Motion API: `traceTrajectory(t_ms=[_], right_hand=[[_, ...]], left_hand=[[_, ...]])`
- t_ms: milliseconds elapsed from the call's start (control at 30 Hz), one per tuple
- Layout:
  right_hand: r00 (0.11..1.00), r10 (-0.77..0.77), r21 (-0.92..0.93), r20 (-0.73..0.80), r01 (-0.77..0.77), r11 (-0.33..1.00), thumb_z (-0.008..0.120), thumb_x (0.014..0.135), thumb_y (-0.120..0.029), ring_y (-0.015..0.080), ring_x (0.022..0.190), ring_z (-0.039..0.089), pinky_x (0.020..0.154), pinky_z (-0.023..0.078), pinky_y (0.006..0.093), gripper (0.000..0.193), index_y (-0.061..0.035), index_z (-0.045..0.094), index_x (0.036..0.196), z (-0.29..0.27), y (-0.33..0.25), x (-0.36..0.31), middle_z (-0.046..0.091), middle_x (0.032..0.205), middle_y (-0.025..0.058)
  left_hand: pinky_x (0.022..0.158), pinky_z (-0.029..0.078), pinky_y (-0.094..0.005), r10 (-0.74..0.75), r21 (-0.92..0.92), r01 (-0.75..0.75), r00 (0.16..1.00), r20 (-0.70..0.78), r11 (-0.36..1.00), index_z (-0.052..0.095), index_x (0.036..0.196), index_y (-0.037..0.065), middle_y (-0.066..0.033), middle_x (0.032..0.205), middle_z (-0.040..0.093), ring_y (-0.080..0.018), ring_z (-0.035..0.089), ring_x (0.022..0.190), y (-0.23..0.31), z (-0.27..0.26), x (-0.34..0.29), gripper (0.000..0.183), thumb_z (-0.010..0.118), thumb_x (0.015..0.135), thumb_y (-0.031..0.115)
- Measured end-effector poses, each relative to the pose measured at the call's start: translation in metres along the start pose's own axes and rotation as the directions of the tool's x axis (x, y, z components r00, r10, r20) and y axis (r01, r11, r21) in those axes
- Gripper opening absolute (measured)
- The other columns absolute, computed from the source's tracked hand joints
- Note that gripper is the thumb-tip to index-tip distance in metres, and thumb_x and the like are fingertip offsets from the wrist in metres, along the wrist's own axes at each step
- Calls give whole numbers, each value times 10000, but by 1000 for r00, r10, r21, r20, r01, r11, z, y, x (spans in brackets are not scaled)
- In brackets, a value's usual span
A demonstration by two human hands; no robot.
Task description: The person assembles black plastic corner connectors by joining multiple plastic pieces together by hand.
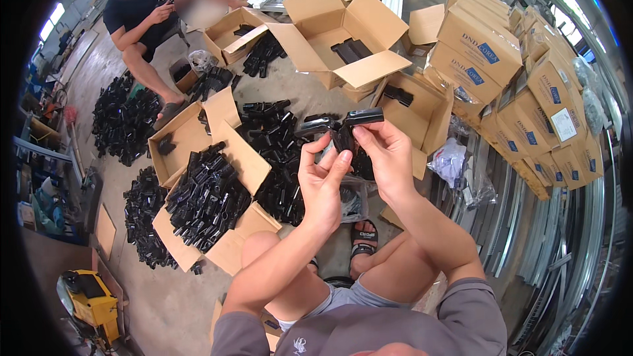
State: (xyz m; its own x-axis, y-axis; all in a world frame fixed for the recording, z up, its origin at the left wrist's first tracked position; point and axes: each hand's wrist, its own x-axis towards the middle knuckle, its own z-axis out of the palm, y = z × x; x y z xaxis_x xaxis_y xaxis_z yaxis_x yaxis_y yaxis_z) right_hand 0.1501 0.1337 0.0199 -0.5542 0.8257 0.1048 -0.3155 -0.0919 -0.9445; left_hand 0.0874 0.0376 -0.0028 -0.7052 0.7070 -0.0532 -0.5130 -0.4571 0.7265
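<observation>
Both my hands are raised in front of my chest, close together over a glossy black plastic part. My left hand (321, 184) is closed, its thumb and fingers pinching the dark middle of the part, with a shiny black arm (315, 126) sticking out above its fingers. In my right hand (389, 158), thumb and fingers grip a black block-like piece (364, 117) that points to the right. The two pieces meet between the hands; whether they are joined cannot be made out. Behind my left hand lies a heap of similar black parts (264, 125) on the floor.
Left of me, an open carton (252, 161) overflows with black parts. Ahead stand a large open carton (303, 49) and another carton (432, 115). Stacked cartons (475, 59) and metal profiles (508, 237) line the right. A co-worker (142, 20) sits upper left; a yellow machine (95, 303) stands lower left.
</observation>
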Motion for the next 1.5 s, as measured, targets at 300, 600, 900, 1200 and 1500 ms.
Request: traceTrajectory(t_ms=[300, 600, 900, 1200, 1500], right_hand=[[989, -69, 70, -132, 79, 994, 699, 884, -4, 61, 826, 624, 729, 499, 211, 136, 23, 681, 1016, -1, 12, -7, 708, 957, 59], [992, -120, -3, -40, 120, 993, 712, 857, 28, 72, 855, 641, 743, 502, 202, 167, 24, 696, 1023, -12, 14, -6, 712, 991, 79], [993, 117, 85, 27, -119, 989, 686, 879, 15, 116, 959, 648, 877, 506, 263, 204, 30, 653, 1080, -21, 1, -3, 697, 1040, 87], [997, 77, 127, -6, -75, 989, 686, 891, -7, 112, 958, 649, 873, 508, 256, 203, 26, 657, 1089, -18, 5, -7, 702, 1035, 76], [1000, 30, 22, -9, -29, 999, 687, 895, -16, 121, 917, 664, 839, 522, 253, 178, 38, 668, 1063, -21, 11, -7, 708, 1018, 90]], left_hand=[[840, 505, -262, -22, -11, 22, 1000, -2, 1000, 494, 1214, 74, -136, 1195, 653, -138, 623, 1048, -8, 5, 1, 372, 668, 898, -16], [853, 508, -259, -17, 17, 17, 1000, -3, 1000, 497, 1188, 76, -148, 1221, 646, -143, 623, 1064, -7, 1, 3, 353, 657, 896, -40], [919, 507, -277, 31, 95, -36, 998, 53, 995, 487, 1182, 57, -172, 1216, 645, -161, 625, 1087, -7, 0, 7, 356, 622, 891, -96], [929, 509, -288, 29, 109, -36, 998, 64, 993, 477, 1172, 38, -186, 1210, 643, -173, 625, 1092, -7, 1, 6, 345, 624, 891, -95], [921, 501, -277, 32, 145, -41, 997, 64, 989, 468, 1181, 28, -179, 1199, 644, -159, 621, 1078, -9, -2, 7, 350, 627, 893, -90]])
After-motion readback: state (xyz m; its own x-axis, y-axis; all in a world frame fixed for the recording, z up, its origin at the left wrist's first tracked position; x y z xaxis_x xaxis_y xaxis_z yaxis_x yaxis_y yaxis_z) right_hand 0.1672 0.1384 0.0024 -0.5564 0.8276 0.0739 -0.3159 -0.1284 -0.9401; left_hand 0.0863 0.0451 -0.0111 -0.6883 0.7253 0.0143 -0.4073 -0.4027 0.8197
